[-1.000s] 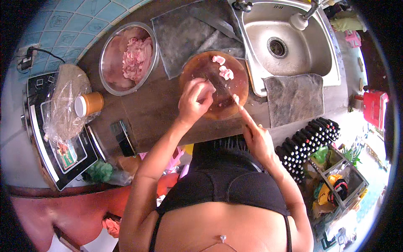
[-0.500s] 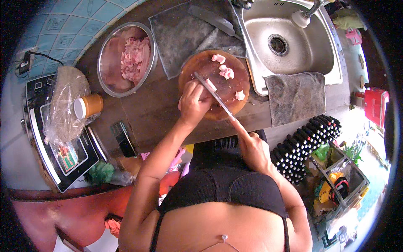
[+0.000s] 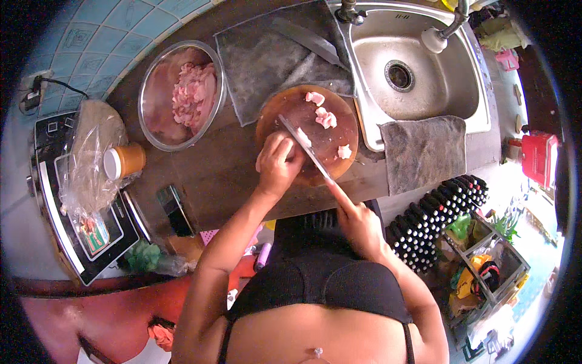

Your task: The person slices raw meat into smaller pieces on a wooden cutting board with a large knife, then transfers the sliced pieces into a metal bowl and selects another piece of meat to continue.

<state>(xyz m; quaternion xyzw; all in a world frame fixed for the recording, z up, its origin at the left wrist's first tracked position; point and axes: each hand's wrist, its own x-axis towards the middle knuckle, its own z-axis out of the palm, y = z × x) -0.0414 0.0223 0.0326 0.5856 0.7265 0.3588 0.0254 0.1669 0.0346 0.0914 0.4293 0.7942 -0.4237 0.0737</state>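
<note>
On the round wooden chopping board [image 3: 332, 136] lie small pieces of pale pink raw meat [image 3: 325, 117]. My left hand [image 3: 277, 159] has its fingers curled on a piece of meat at the board's left side, mostly hidden under them. My right hand [image 3: 351, 209] grips a knife [image 3: 312, 155], its index finger stretched toward the blade, which slants across the board beside my left fingertips. A steel bowl [image 3: 195, 91] of raw meat stands up to the left. A grey cloth [image 3: 245, 60] with a broad dark blade [image 3: 308, 37] on it lies behind the board.
A steel sink [image 3: 424, 91] is at the right, with a cloth [image 3: 418, 155] over its front edge. On the left are a plastic bag [image 3: 91, 158], an orange-lidless-looking jar with white cap [image 3: 126, 161], a black cooktop [image 3: 100, 264] and a phone [image 3: 174, 209]. Bottles [image 3: 436, 215] stand below the counter's right.
A small meat piece has appeared at the board's right since a second ago. The knife has swung leftward, its blade now beside my left fingers, and my right hand has moved slightly down.
</note>
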